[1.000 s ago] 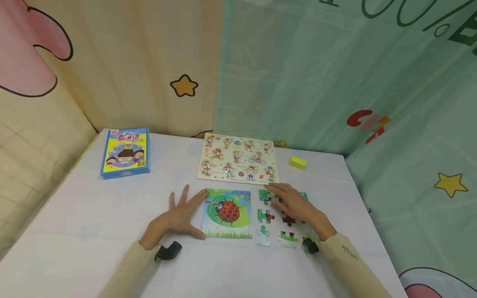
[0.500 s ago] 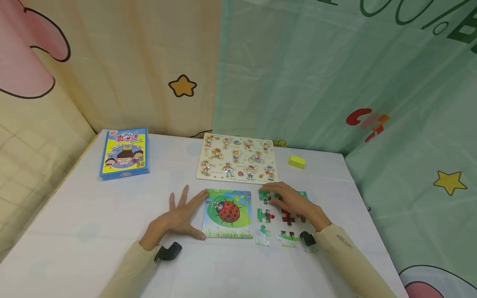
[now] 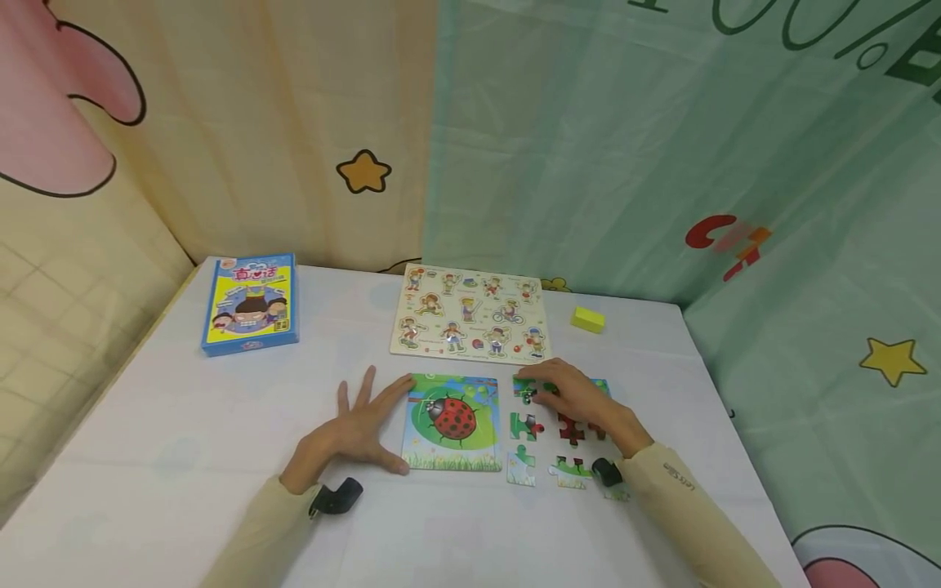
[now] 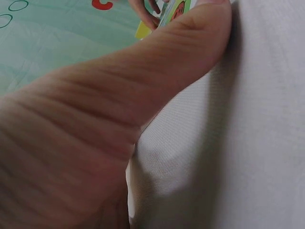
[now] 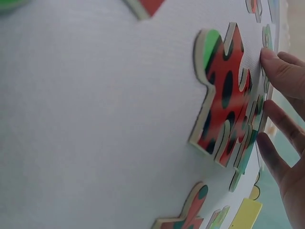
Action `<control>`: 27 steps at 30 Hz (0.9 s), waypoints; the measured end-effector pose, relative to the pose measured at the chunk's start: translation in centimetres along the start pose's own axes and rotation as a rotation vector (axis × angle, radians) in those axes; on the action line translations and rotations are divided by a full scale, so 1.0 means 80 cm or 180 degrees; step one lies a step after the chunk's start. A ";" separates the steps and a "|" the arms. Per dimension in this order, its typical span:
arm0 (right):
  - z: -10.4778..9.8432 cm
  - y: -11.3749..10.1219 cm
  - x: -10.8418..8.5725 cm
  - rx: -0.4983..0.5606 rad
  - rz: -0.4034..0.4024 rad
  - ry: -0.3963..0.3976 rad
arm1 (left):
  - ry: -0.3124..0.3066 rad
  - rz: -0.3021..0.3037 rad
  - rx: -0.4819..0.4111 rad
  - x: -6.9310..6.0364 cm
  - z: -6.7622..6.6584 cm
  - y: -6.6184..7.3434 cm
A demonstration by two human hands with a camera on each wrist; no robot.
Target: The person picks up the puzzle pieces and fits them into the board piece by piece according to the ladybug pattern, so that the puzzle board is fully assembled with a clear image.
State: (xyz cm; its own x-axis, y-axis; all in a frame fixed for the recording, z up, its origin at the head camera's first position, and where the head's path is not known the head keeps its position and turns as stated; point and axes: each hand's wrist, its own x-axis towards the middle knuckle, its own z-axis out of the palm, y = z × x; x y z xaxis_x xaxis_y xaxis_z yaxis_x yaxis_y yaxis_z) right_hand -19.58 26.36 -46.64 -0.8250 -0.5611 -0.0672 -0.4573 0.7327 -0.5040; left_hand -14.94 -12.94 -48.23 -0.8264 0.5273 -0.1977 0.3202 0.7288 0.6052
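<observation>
While the left hand (image 3: 358, 431) is spread wide, the right hand (image 3: 577, 395), grip indiscernible, should keep puzzle pieces (image 3: 571, 429) flat.

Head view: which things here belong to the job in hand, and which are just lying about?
Likely part of the job:
- ladybug board, left hand at its left edge
- loose puzzle pieces, right hand over the upper ones

Seemingly just lying about:
- board of sports figures
- blue-and-yellow box
- yellow block

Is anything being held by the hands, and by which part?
The left hand only touches the ladybug board, at its left edge. The right hand is at the upper-left puzzle piece; whether it pinches it cannot be told.
</observation>
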 end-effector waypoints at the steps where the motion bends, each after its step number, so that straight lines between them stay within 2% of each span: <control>1: 0.000 0.000 0.000 -0.0010 0.0001 0.0006 | 0.0002 0.0010 -0.0010 0.000 0.000 0.001; 9: 0.001 0.000 -0.004 -0.0019 -0.0001 0.0005 | -0.0083 0.0005 -0.0002 0.001 0.003 0.004; 19: -0.002 -0.004 0.006 -0.0210 -0.0086 -0.0119 | -0.0043 -0.0044 -0.0007 -0.001 -0.003 0.007; 27: -0.005 -0.011 0.007 -0.0263 -0.0137 -0.0102 | -0.0055 -0.0035 -0.0048 -0.002 -0.002 0.007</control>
State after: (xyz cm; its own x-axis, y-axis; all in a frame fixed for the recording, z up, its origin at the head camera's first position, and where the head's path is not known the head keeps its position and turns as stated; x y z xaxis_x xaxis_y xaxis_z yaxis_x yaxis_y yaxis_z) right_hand -19.79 25.53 -45.92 -0.7935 -0.6039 -0.0752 -0.5191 0.7362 -0.4343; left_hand -14.73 -12.66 -47.74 -0.8217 0.5267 -0.2175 0.3039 0.7280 0.6146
